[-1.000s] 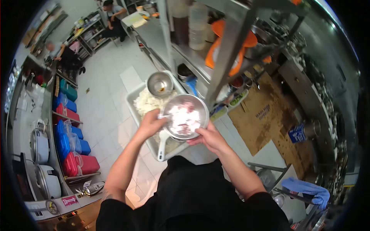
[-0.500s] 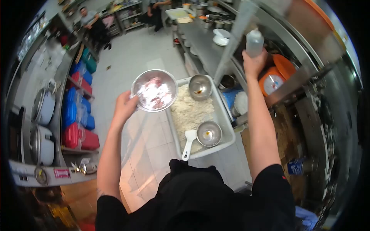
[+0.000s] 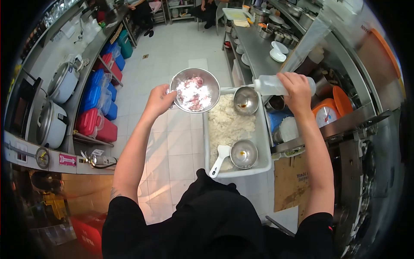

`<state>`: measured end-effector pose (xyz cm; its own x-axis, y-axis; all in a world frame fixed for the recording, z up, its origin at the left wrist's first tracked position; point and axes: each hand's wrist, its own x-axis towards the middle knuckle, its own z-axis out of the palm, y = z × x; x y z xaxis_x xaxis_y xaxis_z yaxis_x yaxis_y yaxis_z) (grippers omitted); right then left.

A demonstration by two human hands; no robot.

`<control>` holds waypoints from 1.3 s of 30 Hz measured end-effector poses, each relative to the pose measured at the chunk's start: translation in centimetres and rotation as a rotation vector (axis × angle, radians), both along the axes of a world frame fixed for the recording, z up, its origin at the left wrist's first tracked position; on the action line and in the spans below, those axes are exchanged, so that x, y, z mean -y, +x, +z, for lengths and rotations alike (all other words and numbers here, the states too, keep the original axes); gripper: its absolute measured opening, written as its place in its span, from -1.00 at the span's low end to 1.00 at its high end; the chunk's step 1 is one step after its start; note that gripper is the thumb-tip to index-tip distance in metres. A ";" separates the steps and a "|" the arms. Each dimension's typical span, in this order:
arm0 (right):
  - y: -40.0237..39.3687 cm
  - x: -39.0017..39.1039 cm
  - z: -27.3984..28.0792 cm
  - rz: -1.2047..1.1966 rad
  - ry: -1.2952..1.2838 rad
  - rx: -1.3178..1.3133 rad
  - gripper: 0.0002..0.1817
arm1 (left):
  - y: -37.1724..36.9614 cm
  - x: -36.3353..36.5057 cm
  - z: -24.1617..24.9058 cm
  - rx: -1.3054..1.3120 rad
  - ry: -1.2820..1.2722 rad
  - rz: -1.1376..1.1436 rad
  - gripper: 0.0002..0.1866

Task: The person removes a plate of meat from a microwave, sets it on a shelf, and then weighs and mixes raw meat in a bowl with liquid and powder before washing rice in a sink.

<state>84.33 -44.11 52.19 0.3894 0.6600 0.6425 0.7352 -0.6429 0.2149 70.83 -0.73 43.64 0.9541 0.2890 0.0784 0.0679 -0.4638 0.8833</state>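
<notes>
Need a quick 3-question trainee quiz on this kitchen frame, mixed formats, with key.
1. True or false: the left hand holds a metal bowl of meat dusted with white powder.
2. What does the right hand hold? A) a ladle B) a squeeze bottle lying sideways, nozzle toward the bowl C) a plate
3. Fill in: the white tray of rice has ___ small metal bowls in it, plus a white scoop.

Key: 1 true; 2 B; 3 two

left hand (image 3: pixel 160 100) holding metal bowl (image 3: pixel 194 90), right hand (image 3: pixel 296 86) tilting squeeze bottle (image 3: pixel 276 85)
</notes>
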 end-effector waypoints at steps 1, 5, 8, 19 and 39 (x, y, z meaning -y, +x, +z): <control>-0.4 0.0 0.1 -0.032 0.043 -0.014 -0.51 | -0.3 -0.3 -0.2 0.011 -0.004 0.011 -0.77; -1.5 -0.2 -0.1 -0.040 0.037 -0.042 -0.50 | -0.7 -2.0 -1.5 0.030 -0.013 0.004 -0.77; -2.0 -0.4 0.1 -0.058 0.040 -0.048 -0.49 | -1.5 -1.9 -0.7 0.001 -0.024 0.013 -0.78; 2.2 3.7 -3.0 -0.204 0.753 -0.298 -0.26 | -1.5 -3.3 -2.1 0.041 -0.070 -0.010 -0.79; -31.1 7.5 -15.1 -0.098 2.042 -1.255 -0.22 | 0.1 33.5 -1.5 0.415 0.626 -1.024 -0.69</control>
<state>53.26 -51.64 37.10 0.9205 -0.2759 -0.2767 -0.0679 0.5843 -0.8087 70.95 -34.18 42.12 0.5891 -0.7580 0.2800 -0.7958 -0.4843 0.3635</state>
